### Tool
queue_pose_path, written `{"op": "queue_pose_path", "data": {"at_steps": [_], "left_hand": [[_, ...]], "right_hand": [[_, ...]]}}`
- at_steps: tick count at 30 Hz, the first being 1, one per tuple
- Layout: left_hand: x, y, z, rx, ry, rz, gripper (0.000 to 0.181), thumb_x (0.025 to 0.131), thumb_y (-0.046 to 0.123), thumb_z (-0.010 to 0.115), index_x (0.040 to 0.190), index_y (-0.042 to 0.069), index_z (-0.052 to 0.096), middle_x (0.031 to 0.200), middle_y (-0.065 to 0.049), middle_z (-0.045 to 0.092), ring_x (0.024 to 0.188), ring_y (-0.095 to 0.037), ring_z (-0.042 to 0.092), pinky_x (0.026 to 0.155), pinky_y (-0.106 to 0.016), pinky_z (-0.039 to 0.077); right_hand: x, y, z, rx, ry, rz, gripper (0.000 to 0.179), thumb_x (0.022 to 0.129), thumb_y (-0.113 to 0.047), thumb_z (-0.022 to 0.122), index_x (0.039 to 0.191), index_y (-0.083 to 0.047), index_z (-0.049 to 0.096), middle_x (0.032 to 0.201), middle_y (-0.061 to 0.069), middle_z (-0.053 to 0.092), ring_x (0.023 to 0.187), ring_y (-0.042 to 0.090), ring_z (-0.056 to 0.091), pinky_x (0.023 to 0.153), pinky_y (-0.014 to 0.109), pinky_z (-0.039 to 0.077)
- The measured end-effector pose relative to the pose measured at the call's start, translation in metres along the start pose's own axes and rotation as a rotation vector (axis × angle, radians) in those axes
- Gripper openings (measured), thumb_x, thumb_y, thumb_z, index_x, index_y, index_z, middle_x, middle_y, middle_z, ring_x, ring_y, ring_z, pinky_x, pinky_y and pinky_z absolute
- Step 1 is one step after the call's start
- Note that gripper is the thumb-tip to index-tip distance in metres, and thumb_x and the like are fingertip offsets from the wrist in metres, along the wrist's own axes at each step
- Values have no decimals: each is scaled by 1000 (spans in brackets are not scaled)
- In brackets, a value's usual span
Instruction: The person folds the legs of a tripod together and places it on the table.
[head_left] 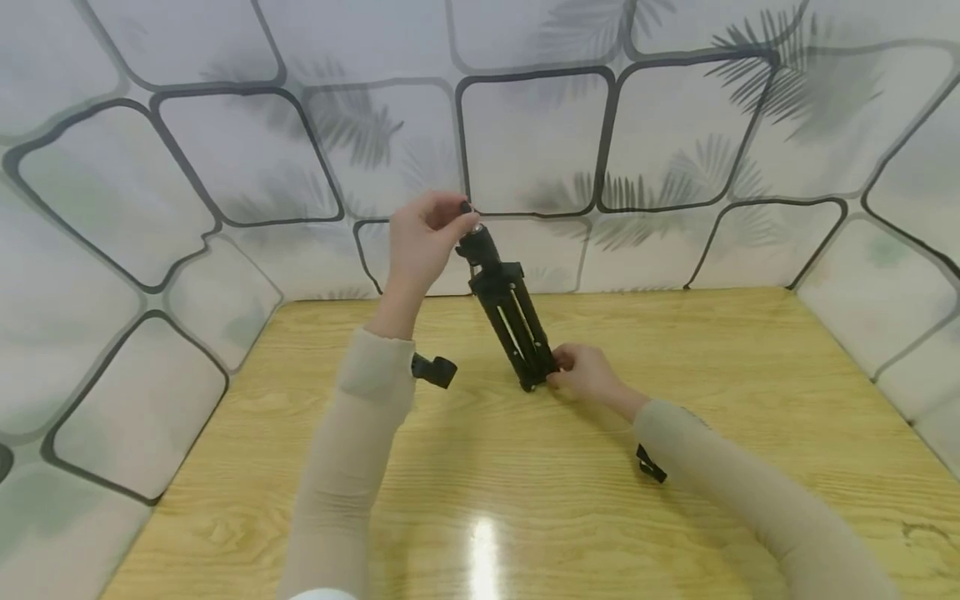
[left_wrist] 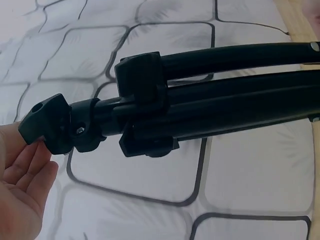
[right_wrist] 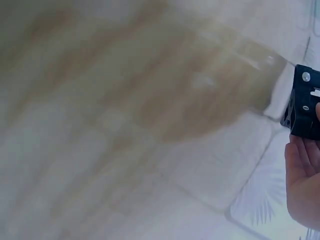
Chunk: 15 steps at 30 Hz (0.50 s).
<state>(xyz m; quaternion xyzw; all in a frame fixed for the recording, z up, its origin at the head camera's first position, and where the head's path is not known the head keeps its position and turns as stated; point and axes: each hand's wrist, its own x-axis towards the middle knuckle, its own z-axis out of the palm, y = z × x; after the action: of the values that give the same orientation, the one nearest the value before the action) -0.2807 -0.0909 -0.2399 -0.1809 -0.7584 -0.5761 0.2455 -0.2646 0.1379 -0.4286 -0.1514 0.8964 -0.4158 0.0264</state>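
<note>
A black folded tripod [head_left: 512, 312] slants between the two hands, its head up and to the left, its feet low over the table. My left hand [head_left: 423, 237] pinches the top of the tripod's head between thumb and fingers. At the lower end, my right hand [head_left: 588, 371] grips the leg tips. The left wrist view gives the tripod head [left_wrist: 55, 125] up close, with the left hand [left_wrist: 25, 190] behind and below it. Only the foot end of the tripod [right_wrist: 304, 117] shows in the right wrist view, the right hand's fingers [right_wrist: 302, 157] against its underside.
A wood-grain table [head_left: 300, 433] lies beneath the hands. Behind it and along both sides rises a pale wall covering [head_left: 532, 142] with a grey stone-and-leaf pattern. Small black wrist mounts [head_left: 435, 372] stick out from the sleeves.
</note>
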Motion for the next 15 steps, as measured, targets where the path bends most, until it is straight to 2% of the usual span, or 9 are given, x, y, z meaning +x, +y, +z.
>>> {"op": "queue_pose_path", "data": {"at_steps": [4, 8, 13, 15], "left_hand": [[-4, -12, -18, -83, 83, -62, 20, 73, 7, 72, 90, -2, 66, 77, -3, 65, 71, -12, 60, 65, -23, 47], [-10, -30, -34, -163, 122, -135, 14, 72, 4, 72, 85, 2, 67, 77, 1, 65, 74, -13, 59, 68, -23, 47], [-22, -58, -52, -195, 101, -234, 13, 73, 1, 71, 85, 3, 67, 78, 4, 65, 76, -13, 58, 72, -22, 47], [-27, -70, -58, -158, 71, -275, 17, 74, 3, 71, 90, 0, 66, 79, 4, 64, 77, -12, 57, 73, -22, 47]], "right_hand": [[1, 3, -14, -32, 2, -24, 27, 77, -8, 66, 101, 3, 60, 95, 14, 64, 87, 27, 59, 78, 40, 47], [2, 12, -31, -70, 14, -42, 30, 79, -12, 66, 106, 1, 60, 100, 15, 62, 92, 28, 58, 79, 41, 46], [2, 22, -49, -88, 20, -37, 34, 80, -16, 66, 109, -1, 59, 104, 16, 60, 94, 30, 56, 80, 43, 45], [2, 25, -54, -86, 16, -33, 34, 81, -17, 65, 110, -1, 59, 105, 17, 60, 95, 30, 55, 80, 43, 45]]}}
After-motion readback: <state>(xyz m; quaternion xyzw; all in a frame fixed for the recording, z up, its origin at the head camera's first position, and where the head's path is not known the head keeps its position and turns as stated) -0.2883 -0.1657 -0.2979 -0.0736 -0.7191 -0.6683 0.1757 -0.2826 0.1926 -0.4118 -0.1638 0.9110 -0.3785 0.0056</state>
